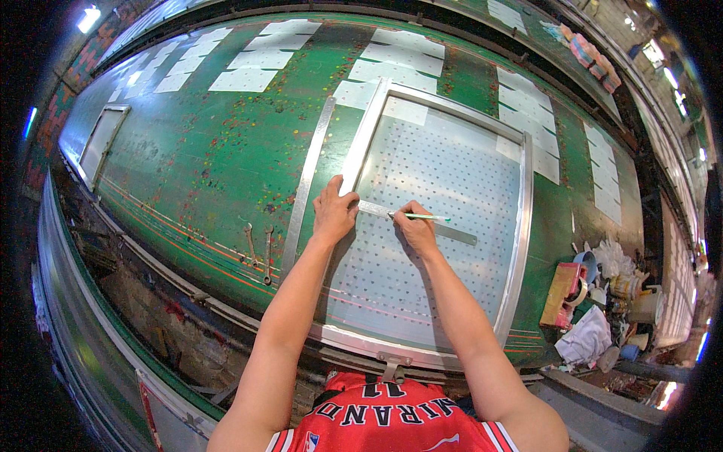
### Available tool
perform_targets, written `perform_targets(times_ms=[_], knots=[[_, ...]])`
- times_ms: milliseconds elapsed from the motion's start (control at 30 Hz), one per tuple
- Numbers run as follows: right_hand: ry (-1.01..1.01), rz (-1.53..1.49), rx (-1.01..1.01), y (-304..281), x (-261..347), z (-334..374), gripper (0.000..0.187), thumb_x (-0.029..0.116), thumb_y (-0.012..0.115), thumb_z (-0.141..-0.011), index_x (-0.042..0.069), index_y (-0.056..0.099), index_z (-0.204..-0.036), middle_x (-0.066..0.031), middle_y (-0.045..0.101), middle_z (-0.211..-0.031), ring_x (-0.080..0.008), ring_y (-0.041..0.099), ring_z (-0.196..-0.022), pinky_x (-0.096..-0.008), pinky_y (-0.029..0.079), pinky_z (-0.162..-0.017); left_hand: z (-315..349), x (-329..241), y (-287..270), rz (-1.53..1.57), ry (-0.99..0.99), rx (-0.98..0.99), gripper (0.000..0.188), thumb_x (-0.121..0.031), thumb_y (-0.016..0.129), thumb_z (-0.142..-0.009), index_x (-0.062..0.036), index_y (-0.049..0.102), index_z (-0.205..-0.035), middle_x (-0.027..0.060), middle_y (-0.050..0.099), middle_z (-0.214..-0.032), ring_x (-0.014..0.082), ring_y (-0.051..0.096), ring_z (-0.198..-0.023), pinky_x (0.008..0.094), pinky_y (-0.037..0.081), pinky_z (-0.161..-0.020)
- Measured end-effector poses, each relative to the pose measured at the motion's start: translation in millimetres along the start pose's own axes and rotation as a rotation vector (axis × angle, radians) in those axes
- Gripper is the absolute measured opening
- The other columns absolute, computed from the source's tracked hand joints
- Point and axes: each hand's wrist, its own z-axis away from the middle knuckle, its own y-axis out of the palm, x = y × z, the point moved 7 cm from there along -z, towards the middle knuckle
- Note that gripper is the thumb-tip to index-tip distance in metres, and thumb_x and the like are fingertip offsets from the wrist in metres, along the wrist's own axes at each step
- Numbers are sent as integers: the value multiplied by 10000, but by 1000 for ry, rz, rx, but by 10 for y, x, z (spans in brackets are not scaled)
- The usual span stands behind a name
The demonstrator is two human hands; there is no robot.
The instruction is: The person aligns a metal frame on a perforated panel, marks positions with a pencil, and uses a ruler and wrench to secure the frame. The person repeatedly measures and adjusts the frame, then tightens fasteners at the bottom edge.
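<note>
A silver-rimmed printing screen [526, 181] lies on the green table, its pale mesh showing rows of small dark heart-like marks. Across the mesh runs a steel ruler [456, 236], slanting slightly down to the right. My left hand [334, 215] is at the screen's left bar, fingers bent over the bar and thumb pressing the ruler's left end. A slim white and green pen [433, 218] is pinched in my right hand [416, 230], its tip close to the ruler's upper edge. The palm side of my right hand is hidden.
White sheets [263, 60] lie in columns on the long green table [226, 151]. Left of the screen are a long metal bar [309, 181] and two wrenches [268, 256]. A smaller frame [102, 147] rests at the far left. Tape rolls [586, 265] and a crumpled white cloth [586, 337] crowd the right.
</note>
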Motion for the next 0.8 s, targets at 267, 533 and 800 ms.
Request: perform_targets(times_ms=[267,533,800], knots=[[85,-93,60,11,13,53,205,220,676,-856,17,646,-843,-64,637,-739,-144,569,-699,-340,457,-629,6,-5,-16,10,20,-30,285,-175,815,-782,-192,745,-1058,125,416,-1501,351,444,-1343,540,365,-1064],[-18,-17,-20,-1,1,-4,138,149,669,-839,28,624,-792,-38,648,-709,-95,544,-653,-287,440,-602,6,-19,-36,6,24,-36,284,-171,816,-777,-187,751,-1053,129,429,-1489,355,455,-1331,530,381,-1052],[-11,2,3,7,-39,-23,229,252,680,-839,26,644,-848,-69,628,-736,-143,552,-710,-341,441,-645,7,-26,-30,-1,12,-24,278,-176,811,-786,-192,753,-1058,124,421,-1499,348,441,-1344,529,371,-1061]])
